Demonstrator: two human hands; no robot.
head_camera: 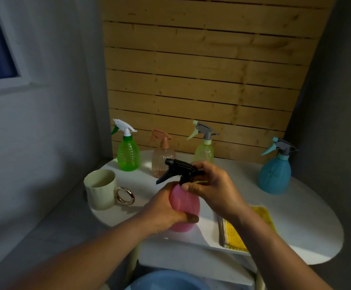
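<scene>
Left hand (162, 213) wraps the pink bottle (186, 203), right hand (212, 185) pinches its black sprayer (178, 167) above.

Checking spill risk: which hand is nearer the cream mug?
Left. The left hand grips the pink bottle just right of the mug; the right hand holds the black sprayer head, farther right.

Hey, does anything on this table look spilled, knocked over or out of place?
Nothing spilled or toppled. Only the black trigger head looks tilted on the pink plastic spray bottle, which the left hand grips while the right hand holds the head; perhaps it is partly unscrewed.
</scene>
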